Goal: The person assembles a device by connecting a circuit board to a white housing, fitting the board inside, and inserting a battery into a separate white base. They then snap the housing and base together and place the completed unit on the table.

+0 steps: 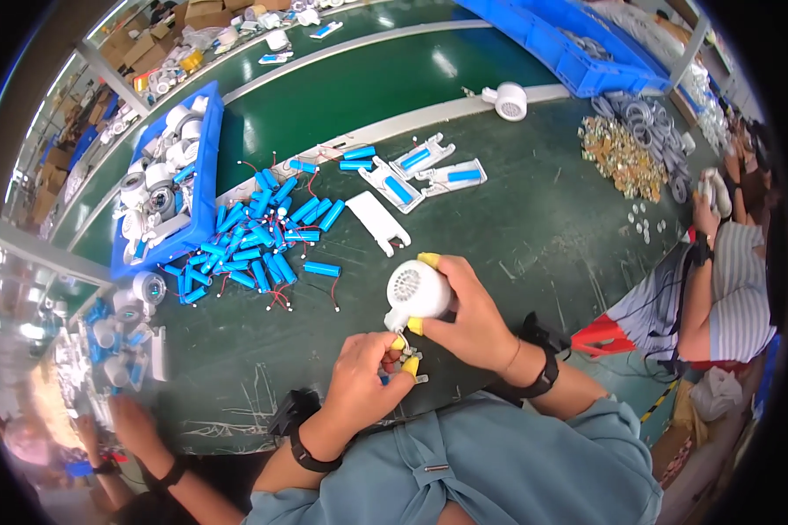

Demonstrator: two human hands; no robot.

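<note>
A white round fan head (418, 290) with a slotted grille is tilted up in front of me. My right hand (480, 328) grips it from the right side, yellow covers on thumb and finger. Just below its short neck, my left hand (363, 381) is closed in a pinch, its fingertips also covered in yellow. What those fingers hold is too small to make out; small pale and metallic bits show around them. Beyond the fan head lies a white handle shell (378, 223). Several open shells (394, 185) with blue battery cells inside sit farther back.
Loose blue batteries (258, 236) with red wires are heaped left of centre, beside a blue crate (210, 166) of white fan parts. Small brass-coloured parts (622, 157) and grey rings (652, 127) lie far right. Co-workers' hands (140, 433) work at both sides.
</note>
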